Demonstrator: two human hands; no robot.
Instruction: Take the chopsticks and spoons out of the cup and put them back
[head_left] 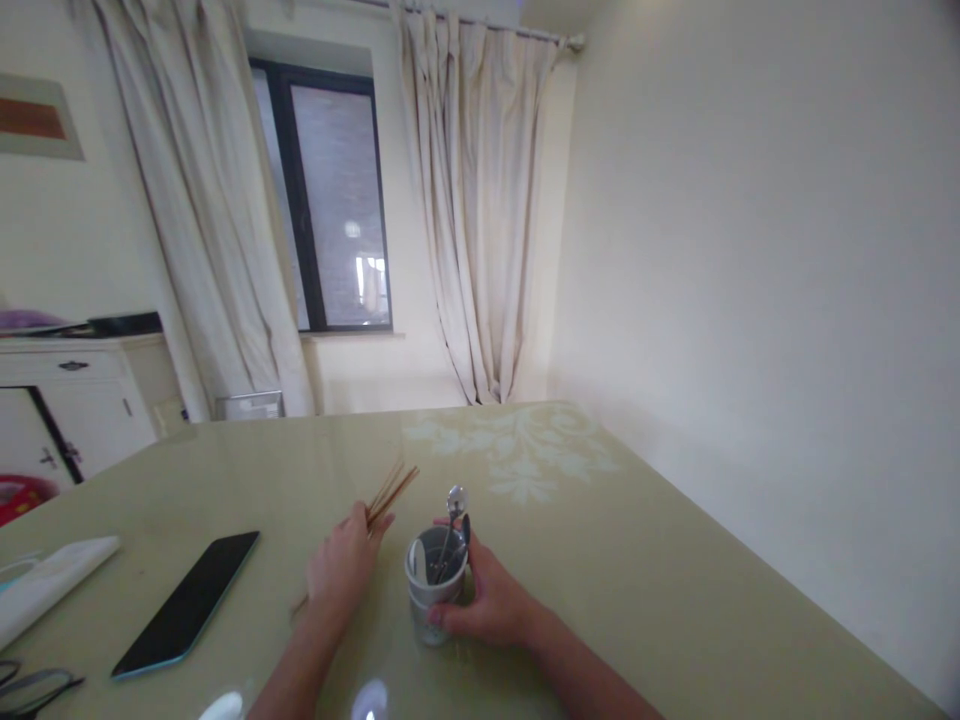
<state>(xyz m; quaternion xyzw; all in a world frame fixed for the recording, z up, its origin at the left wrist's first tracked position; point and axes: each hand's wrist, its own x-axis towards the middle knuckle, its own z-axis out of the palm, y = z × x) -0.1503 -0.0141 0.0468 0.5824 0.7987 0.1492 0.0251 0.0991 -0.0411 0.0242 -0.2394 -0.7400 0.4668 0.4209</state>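
Observation:
A bundle of thin brown chopsticks (396, 490) is gripped in my left hand (341, 560), fingers closed around it, with the tips fanning out up and to the right. My right hand (495, 600) is wrapped round the right side of a grey utensil cup (427, 612), which is upright on the table. Inside the cup stand metal spoons, one shiny spoon head (457, 500) rising above the rim, along with a pale flat handle (419, 563). The lower ends of the utensils are hidden in the cup. My hands are apart, the left one beside the cup.
On the glossy greenish table (637, 600), a black flat device (191, 600) lies left of my left arm. Further left are a white elongated object (56, 585) and dark-rimmed looped items (37, 688). A wall (765, 300) borders the table's right side.

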